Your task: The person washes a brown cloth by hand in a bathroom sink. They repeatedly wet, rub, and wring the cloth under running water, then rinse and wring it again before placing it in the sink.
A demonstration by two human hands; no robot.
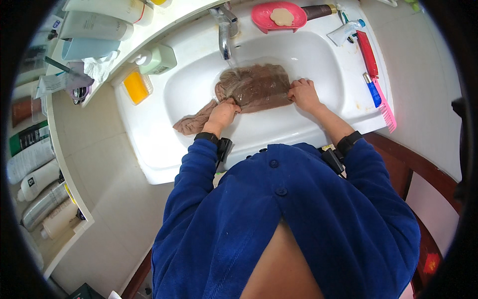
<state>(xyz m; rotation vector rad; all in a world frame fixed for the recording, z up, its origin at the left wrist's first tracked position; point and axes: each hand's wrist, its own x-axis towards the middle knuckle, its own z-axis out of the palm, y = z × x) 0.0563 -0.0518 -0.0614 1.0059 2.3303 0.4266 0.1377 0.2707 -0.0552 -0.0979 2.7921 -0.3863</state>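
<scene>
A wet brown cloth [265, 88] lies spread in the white washbasin [321, 56], its left part bunched and trailing toward the basin's near left side. Water runs from the chrome faucet [224, 39] onto its upper left part. My left hand [223, 113] grips the cloth's near edge, where the bunched part meets the flat part. At the right edge, my right hand [304, 95] pinches the fabric between thumb and fingers. Folds hide part of the left fingertips.
Behind the basin stands a pink soap dish [257, 17] with a bar of soap [282, 17]. A pump bottle [158, 59] and an orange soap bar [136, 88] sit left. A toothpaste tube [345, 33] and pink comb [386, 112] lie right. Shelves [89, 220] hold several bottles.
</scene>
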